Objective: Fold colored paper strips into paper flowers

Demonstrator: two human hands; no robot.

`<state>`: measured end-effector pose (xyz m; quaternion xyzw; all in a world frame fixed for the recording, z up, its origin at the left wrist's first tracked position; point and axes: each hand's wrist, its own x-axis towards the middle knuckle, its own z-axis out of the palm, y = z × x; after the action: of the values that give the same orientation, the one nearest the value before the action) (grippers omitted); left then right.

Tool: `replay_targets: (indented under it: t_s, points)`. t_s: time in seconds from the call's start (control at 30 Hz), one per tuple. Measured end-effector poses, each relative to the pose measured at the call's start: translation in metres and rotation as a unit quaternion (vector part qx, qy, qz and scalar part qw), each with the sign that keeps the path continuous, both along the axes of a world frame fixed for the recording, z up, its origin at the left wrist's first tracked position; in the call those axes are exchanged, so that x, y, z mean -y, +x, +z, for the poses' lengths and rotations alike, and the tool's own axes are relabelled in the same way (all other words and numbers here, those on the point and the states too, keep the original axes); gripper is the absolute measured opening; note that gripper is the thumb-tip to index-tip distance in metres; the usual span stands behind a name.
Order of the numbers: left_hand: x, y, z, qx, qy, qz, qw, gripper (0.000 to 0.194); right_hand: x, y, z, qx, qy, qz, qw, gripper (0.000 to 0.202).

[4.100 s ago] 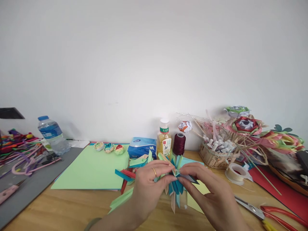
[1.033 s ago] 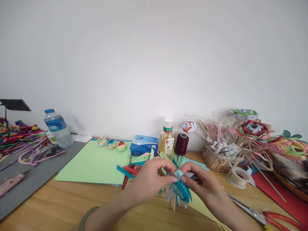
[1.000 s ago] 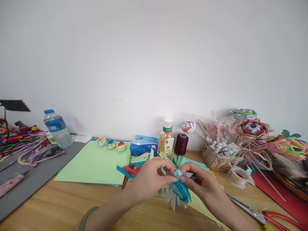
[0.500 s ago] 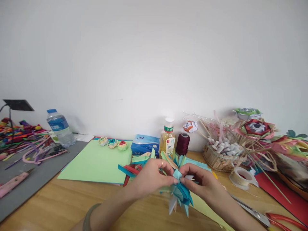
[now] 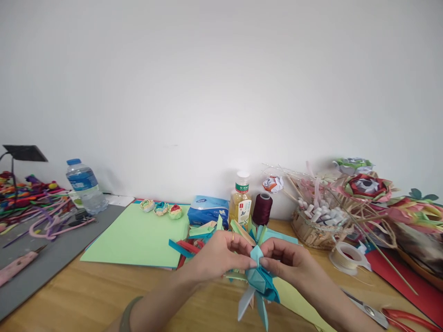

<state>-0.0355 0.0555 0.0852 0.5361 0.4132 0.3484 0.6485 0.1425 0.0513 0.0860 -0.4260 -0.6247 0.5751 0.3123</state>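
Note:
A folded paper flower (image 5: 260, 278) in blue and pale blue, with pointed petals hanging down, is held up over the table. My left hand (image 5: 224, 256) pinches its upper petal from the left with thumb and fingers; a ring is on one finger. From the right, my right hand (image 5: 285, 260) pinches the same petal, its thumb close to the left thumb. Behind the hands lie folded paper strips (image 5: 204, 230) in green, red, blue and peach, partly hidden. Under the right forearm is a yellow-green paper sheet (image 5: 299, 304).
Green paper (image 5: 134, 235) with three small paper flowers (image 5: 161, 208) lies left. Tissues (image 5: 207, 210), a drink bottle (image 5: 241, 198) and dark red thread (image 5: 262, 208) stand behind. Right are a basket (image 5: 313, 235), ribbon roll (image 5: 346, 258) and scissors (image 5: 367, 311); a water bottle (image 5: 86, 186) stands left.
The paper flower has tilted slightly, and its lower pale petals now hang lower and look longer. Both hands keep their pinch on the upper petal. The camera view has shifted slightly.

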Motion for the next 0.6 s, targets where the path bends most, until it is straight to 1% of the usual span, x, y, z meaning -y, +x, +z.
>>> replay_targets:
  t_s: [0.13, 0.33, 0.47, 0.6]
  points:
    - [0.0024, 0.0006, -0.0025, 0.011, -0.008, 0.007, 1.0, 0.021, 0.0017, -0.0002, -0.005, 0.0, 0.028, -0.004, 1.0, 0.029]
    - [0.0043, 0.0019, -0.0013, 0.01, -0.026, 0.014, 1.0, 0.019, 0.0035, -0.0031, -0.0031, 0.03, 0.039, -0.009, 0.999, 0.019]
    - [0.0049, 0.0028, 0.0006, 0.012, -0.043, 0.004, 0.999, 0.018, 0.0032, -0.0029, -0.0036, 0.021, 0.012, 0.004, 1.0, 0.019]
    - [0.0056, 0.0035, 0.0031, 0.024, -0.066, -0.003, 0.998, 0.018, 0.003, -0.004, -0.0025, -0.007, -0.019, 0.011, 1.0, 0.028]
